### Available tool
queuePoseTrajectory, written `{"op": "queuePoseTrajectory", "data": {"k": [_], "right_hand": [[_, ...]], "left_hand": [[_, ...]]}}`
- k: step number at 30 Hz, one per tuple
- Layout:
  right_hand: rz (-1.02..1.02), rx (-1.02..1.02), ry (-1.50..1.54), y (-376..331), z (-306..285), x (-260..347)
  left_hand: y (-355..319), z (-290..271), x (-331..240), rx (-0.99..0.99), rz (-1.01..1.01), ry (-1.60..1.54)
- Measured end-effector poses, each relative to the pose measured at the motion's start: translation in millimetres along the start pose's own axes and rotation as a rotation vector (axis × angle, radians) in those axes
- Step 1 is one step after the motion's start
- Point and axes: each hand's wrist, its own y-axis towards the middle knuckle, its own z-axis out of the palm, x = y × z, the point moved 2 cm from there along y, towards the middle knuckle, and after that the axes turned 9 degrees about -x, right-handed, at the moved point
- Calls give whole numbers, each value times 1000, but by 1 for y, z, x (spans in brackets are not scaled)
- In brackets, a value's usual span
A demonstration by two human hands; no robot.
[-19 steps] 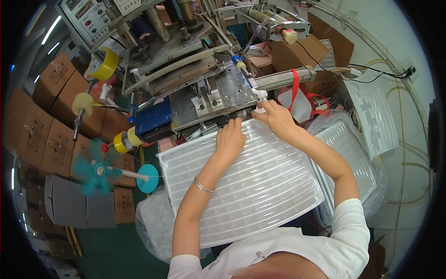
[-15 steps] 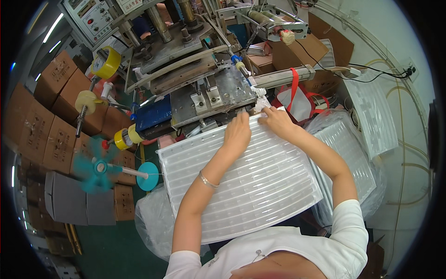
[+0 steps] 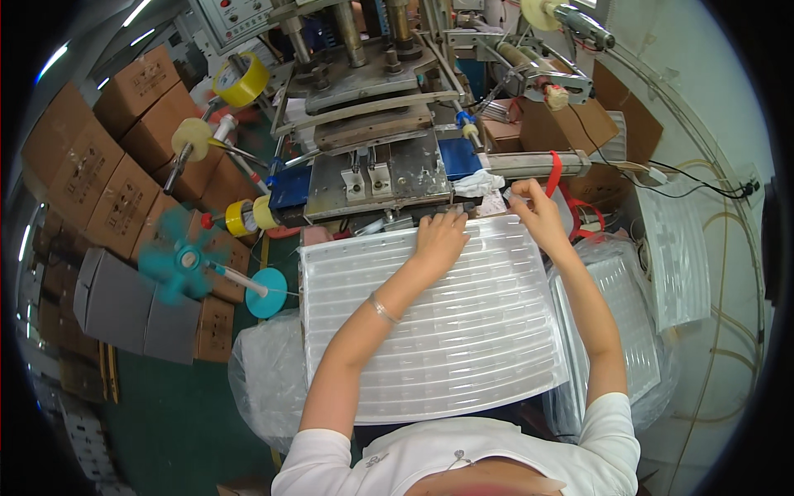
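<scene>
A large translucent sheet of ridged plastic lies in front of me, its far edge close to a metal press. My left hand rests on the far part of this sheet with its fingers laid out toward the edge. Just past the sheet's far right corner is my right hand, thumb and fingers pinched together; whatever is between them is too small to make out. A crumpled white cloth and a pale patterned piece lie beside the right hand's fingertips.
At the left, a small turquoise fan spins near stacked brown cartons. Rolls of yellow tape hang by the press. More ridged sheets in clear wrap lie at the right, near a red-handled bag.
My hands, close together at the sheet's far edge before, are now apart. The right has shifted right, off the sheet's edge; the left lies flatter. The whole view has also swung.
</scene>
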Motion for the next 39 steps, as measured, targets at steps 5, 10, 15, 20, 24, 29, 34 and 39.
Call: {"op": "queuePoseTrajectory", "data": {"k": [5, 10, 15, 20, 24, 29, 34, 39], "right_hand": [[-107, 48, 95, 4, 0, -13], [-136, 98, 112, 4, 14, 31], [-263, 44, 83, 23, 59, 64], [-560, -102, -46, 43, 104, 91], [-774, -186, -255, 57, 142, 97], [-717, -259, -370, 72, 155, 80], [-676, -277, -200, 57, 139, 83], [-541, 77, -302, 17, 65, 15]], "left_hand": [[-32, -68, 29, -313, -78, -215], [-14, -120, 55, -598, -171, 8], [49, -107, 81, -728, -125, 282], [54, -107, 85, -552, -15, 252], [8, -126, 71, -612, -62, 119], [-38, -130, 70, -498, -121, -33], [-48, -135, 60, -407, -147, -68], [-65, -131, 57, -331, -233, -193]]}}
